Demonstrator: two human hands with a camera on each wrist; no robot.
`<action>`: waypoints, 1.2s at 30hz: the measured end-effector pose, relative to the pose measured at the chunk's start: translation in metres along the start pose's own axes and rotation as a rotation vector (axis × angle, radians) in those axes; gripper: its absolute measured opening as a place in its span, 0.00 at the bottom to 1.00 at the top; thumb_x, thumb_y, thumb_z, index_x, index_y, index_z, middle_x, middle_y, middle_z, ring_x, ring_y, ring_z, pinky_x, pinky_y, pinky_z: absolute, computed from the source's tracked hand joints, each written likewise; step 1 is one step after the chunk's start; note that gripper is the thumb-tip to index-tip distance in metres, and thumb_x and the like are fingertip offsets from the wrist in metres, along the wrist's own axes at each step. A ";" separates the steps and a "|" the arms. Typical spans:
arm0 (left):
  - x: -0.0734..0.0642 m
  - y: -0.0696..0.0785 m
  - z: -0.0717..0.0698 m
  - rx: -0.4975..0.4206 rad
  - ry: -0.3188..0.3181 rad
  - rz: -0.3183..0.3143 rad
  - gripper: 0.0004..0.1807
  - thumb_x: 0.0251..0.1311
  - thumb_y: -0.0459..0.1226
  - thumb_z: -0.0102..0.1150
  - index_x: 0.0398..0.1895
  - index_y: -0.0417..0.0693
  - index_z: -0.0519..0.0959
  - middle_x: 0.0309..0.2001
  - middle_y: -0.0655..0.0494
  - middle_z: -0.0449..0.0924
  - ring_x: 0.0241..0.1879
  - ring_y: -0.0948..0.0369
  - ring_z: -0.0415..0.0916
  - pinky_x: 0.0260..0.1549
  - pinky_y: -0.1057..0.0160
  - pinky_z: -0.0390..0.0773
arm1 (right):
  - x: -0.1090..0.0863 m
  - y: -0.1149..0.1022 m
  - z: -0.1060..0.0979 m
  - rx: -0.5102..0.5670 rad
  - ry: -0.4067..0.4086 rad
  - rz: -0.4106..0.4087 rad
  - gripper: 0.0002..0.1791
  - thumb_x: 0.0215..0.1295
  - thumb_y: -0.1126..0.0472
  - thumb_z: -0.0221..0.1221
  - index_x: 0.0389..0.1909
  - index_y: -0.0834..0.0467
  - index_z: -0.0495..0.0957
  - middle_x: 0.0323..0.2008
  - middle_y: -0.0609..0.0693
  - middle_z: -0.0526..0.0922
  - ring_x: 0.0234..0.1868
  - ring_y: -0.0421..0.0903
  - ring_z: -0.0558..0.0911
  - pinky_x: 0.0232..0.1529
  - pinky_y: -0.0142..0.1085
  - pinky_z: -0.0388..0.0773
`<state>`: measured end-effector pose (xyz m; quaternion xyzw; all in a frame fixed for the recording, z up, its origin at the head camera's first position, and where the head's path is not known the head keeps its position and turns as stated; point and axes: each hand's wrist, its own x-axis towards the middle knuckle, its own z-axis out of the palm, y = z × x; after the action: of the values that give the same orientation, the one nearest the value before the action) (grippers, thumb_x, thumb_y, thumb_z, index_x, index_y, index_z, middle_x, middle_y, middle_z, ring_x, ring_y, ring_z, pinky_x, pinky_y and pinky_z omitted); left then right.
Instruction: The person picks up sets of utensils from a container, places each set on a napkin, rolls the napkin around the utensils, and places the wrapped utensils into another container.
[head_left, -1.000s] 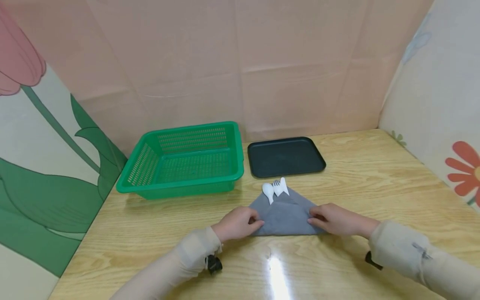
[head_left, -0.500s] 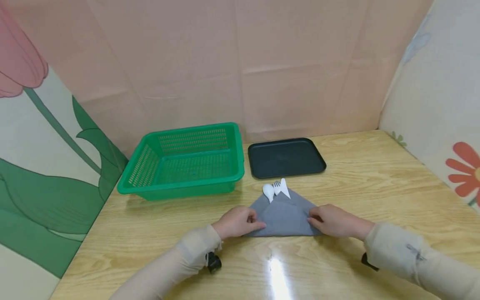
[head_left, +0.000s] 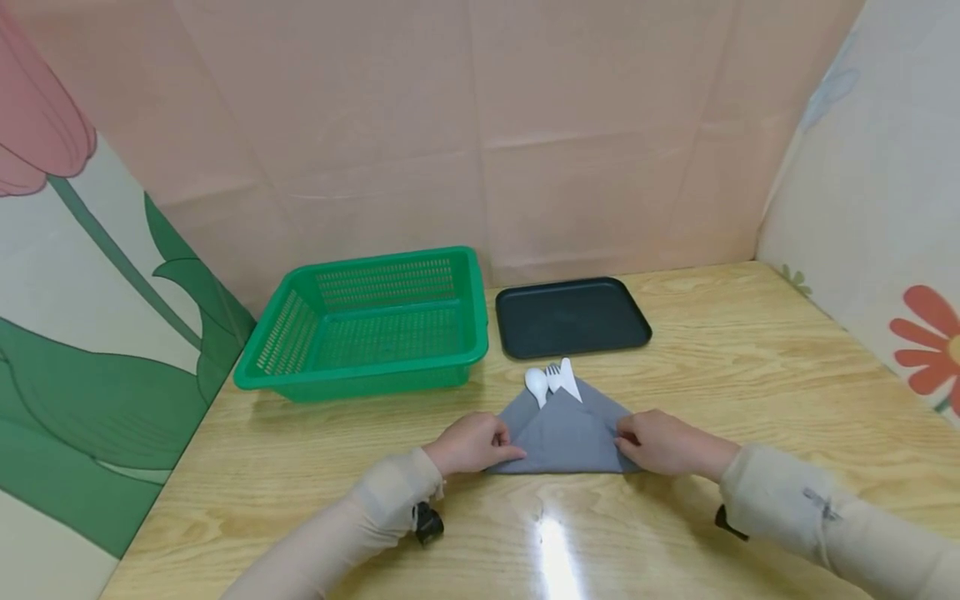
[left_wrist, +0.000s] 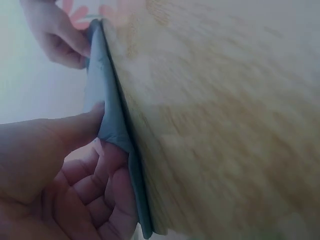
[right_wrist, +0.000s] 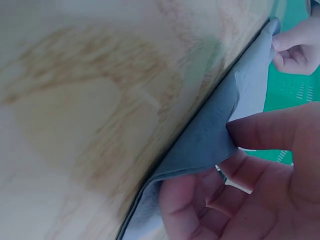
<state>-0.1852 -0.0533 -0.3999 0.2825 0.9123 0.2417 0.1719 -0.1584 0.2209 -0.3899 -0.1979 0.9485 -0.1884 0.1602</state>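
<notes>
A grey cloth napkin (head_left: 566, 437) lies folded into a triangle on the table, its tip pointing away from me. From its upper fold stick out a white spoon (head_left: 536, 382), a white fork (head_left: 553, 377) and a white knife (head_left: 570, 380); their lower parts are hidden under the cloth. My left hand (head_left: 474, 442) pinches the folded layer at the napkin's left side, thumb on top and fingers beneath, as the left wrist view shows. At the right side my right hand (head_left: 667, 442) pinches the same layer between thumb and fingers, seen close in the right wrist view.
A green plastic basket (head_left: 367, 367) with slotted walls stands at the back left of the wooden table (head_left: 750, 358). Beside it, behind the napkin, lies a black tray (head_left: 573, 317). Printed cloth walls rise at the back and both sides.
The folded layer has shifted slightly toward me, uncovering a little more of the knife. My right hand has moved slightly left; both hands keep their pinch on the napkin.
</notes>
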 end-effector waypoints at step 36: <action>0.004 0.024 0.004 0.437 0.121 0.165 0.11 0.51 0.39 0.66 0.40 0.54 0.81 0.37 0.60 0.77 0.38 0.64 0.73 0.37 0.69 0.71 | 0.004 -0.009 0.001 -0.110 0.120 -0.019 0.12 0.54 0.65 0.62 0.27 0.57 0.66 0.20 0.46 0.68 0.21 0.40 0.66 0.23 0.30 0.62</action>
<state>-0.1763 -0.0319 -0.3912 0.3715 0.9254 0.0684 0.0314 -0.1587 0.2109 -0.3876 -0.2038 0.9634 -0.1490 0.0900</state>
